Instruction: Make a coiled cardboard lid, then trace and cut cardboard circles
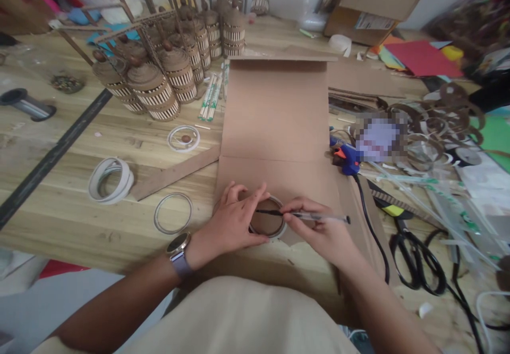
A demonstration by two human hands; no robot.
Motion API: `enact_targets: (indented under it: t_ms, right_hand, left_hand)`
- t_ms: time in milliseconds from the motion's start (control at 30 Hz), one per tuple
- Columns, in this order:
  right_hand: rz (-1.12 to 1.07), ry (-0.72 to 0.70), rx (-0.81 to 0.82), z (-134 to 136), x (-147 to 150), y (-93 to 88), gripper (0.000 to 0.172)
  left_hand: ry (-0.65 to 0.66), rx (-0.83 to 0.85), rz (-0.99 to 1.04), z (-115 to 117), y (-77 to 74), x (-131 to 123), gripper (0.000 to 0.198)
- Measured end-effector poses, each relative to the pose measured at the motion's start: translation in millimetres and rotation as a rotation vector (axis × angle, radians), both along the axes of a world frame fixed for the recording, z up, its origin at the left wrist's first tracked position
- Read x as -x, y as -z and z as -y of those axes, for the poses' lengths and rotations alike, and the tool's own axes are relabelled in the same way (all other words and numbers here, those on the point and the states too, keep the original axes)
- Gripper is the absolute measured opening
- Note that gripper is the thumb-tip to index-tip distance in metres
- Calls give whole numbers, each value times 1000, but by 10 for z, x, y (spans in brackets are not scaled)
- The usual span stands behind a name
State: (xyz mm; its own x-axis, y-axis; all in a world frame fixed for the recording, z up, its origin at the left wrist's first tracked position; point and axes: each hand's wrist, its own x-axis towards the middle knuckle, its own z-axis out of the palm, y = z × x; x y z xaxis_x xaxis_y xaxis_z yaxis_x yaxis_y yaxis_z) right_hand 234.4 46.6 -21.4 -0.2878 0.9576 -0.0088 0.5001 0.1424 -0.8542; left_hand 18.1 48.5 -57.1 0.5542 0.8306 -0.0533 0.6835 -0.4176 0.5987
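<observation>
A long brown cardboard sheet (274, 115) lies on the wooden table in front of me. Near its front end sits a white ring (268, 223). My left hand (233, 221) rests on the ring's left side, fingers spread and pressing it down; a watch is on that wrist. My right hand (319, 232) is closed in a pinch on a thin clear pen (306, 216) that lies across the ring, its dark tip inside the ring's left half.
Several small woven lantern-like cages (159, 77) stand at the back left. White rings (110, 179) lie left of the sheet. A blue glue gun (348, 157), black scissors (418, 263) and a cable lie right. A cardboard box (370, 11) stands at the back.
</observation>
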Motion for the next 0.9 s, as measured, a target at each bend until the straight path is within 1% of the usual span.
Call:
enact_targets:
  t_ms: [133, 333, 400, 500, 600, 767, 833, 900]
  right_hand:
    - [-37, -8, 7, 45, 22, 72, 13]
    - [-124, -24, -2, 12, 38, 173, 13]
    - [-126, -29, -28, 0, 31, 197, 12]
    - [-90, -40, -133, -8, -5, 204, 10]
    - [-9, -45, -283, 18, -61, 169, 10]
    - [301, -130, -588, 164, -97, 35, 11]
    - [349, -153, -653, 224, -65, -11, 12]
    - [310, -175, -644, 262, -15, -28, 13]
  left_hand:
    - [-11, -3, -6, -7, -4, -5, 111]
    - [-16, -8, -14, -5, 31, -4, 113]
    - [-12, -15, -11, -3, 42, -2, 113]
    - [-7, -26, -5, -3, 50, -1, 114]
    - [-5, -18, -7, -8, 46, -5, 116]
    - [-3, -3, -19, -12, 28, -5, 117]
    - [5, -2, -21, -14, 25, 0, 116]
    - [13, -4, -19, -19, 23, 5, 115]
